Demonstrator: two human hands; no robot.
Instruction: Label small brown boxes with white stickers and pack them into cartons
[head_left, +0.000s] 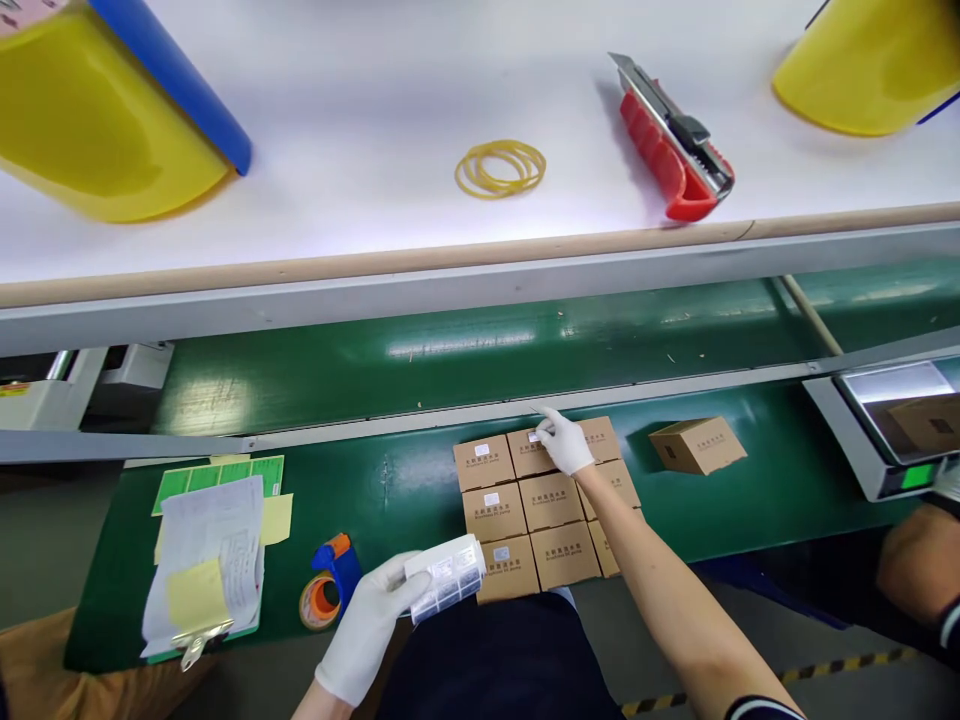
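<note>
My left hand (379, 610), in a white glove, is closed around a roll of white labels (448, 578) beside the lower left of the boxes. Several small brown cardboard boxes (551, 498) lie side by side in rows on the green surface, printed faces up. Over the top row is my right hand (564, 440), also gloved, its fingers drawn together at a small white label (534, 436) on the top middle box. The hand and forearm partly cover the right column. Each box in the left column bears a small white label (491, 499).
A single box (699, 445) sits apart on the right, near a scale-like device (892, 430). A tape dispenser (330, 582) and a clipboard with papers (206, 570) lie left. The shelf (360, 130) above holds a red utility knife (671, 140), rubber bands (501, 168) and yellow bins (105, 120).
</note>
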